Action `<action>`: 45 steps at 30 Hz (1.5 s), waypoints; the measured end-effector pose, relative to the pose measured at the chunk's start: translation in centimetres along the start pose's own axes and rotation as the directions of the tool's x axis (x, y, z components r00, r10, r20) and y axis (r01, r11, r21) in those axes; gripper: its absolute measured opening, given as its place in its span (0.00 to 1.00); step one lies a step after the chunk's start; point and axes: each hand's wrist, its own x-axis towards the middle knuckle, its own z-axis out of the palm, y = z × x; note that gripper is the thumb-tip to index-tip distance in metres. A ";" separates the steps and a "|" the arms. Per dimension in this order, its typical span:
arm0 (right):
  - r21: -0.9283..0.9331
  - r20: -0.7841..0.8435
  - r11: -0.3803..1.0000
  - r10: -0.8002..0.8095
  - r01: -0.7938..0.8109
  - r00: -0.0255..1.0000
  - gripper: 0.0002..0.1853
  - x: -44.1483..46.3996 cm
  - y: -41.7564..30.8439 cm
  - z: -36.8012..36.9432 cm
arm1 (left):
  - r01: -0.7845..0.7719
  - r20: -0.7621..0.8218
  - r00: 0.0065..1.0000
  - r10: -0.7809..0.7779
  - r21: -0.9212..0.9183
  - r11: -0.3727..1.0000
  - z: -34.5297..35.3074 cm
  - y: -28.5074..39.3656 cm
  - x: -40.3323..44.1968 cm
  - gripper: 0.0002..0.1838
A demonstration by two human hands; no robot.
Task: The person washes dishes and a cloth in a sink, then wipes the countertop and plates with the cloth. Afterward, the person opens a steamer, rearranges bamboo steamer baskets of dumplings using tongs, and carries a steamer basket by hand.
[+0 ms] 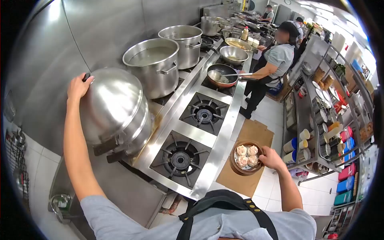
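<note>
My left hand (77,86), at the left, is closed round the black handle (86,77) of a large domed steel lid (114,100). Under the lid is a wide steel steamer pot (138,134) with dark side handles; whether the lid rests fully on it I cannot tell. Low on the right, my right hand (273,158) grips the rim of a round bamboo steamer basket (242,172). Several pale, open-topped dumplings (241,150) sit in the basket, which I hold out over the floor beside the stove.
Gas burners (181,159) run along the steel stove. Two tall stockpots (152,72) of liquid stand behind them. A co-worker (280,60) stands farther along by a wok (222,76). Loaded shelves (316,116) line the right; cardboard (248,136) covers some floor.
</note>
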 end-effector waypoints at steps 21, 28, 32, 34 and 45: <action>0.116 0.158 0.758 -0.652 0.642 0.742 0.13 17.1 -45.3 -2.7 | 0.188 0.116 0.979 -0.166 -0.823 0.536 -7.3 -21.3 5.6 0.17; 0.000 0.499 0.725 -0.597 0.689 0.628 0.11 20.1 -51.2 10.6 | 0.189 0.122 0.979 -0.164 -0.840 0.508 -6.3 -25.7 6.4 0.18; -0.109 0.615 0.799 -0.413 0.591 0.671 0.07 23.4 -51.3 13.9 | 0.159 0.055 0.972 -0.228 -0.870 0.467 -7.1 -22.4 4.0 0.19; -0.126 0.599 0.799 -0.412 0.588 0.687 0.07 23.8 -51.5 14.0 | 0.183 0.089 0.974 -0.210 -0.855 0.486 -7.6 -22.6 3.6 0.20; -0.238 0.590 0.777 -0.361 0.583 0.722 0.07 23.8 -52.2 15.1 | 0.134 0.059 0.981 -0.184 -0.896 0.424 -6.4 -23.3 5.0 0.19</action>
